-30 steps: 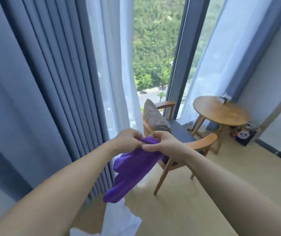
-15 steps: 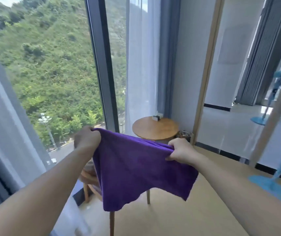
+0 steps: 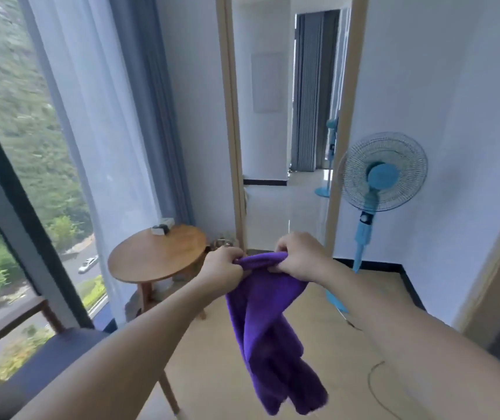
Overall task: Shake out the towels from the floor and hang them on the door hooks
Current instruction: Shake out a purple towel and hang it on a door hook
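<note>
A purple towel (image 3: 270, 334) hangs bunched in front of me, its top edge gathered between both hands. My left hand (image 3: 223, 268) grips the left end of that edge with curled fingers. My right hand (image 3: 298, 257) grips the right end, close beside the left. The towel's lower part dangles in folds above the wooden floor. No door hooks show in this view.
A round wooden table (image 3: 158, 253) stands left of my hands, by the sheer curtain (image 3: 97, 147) and window. A blue standing fan (image 3: 379, 183) is at the right, its cord on the floor. An open doorway (image 3: 285, 140) lies ahead. A chair (image 3: 45, 344) is at lower left.
My view has swung right, from the window to the doorway and fan. My hands, spread apart with the towel stretched wide half a second ago, have come together and the towel hangs bunched.
</note>
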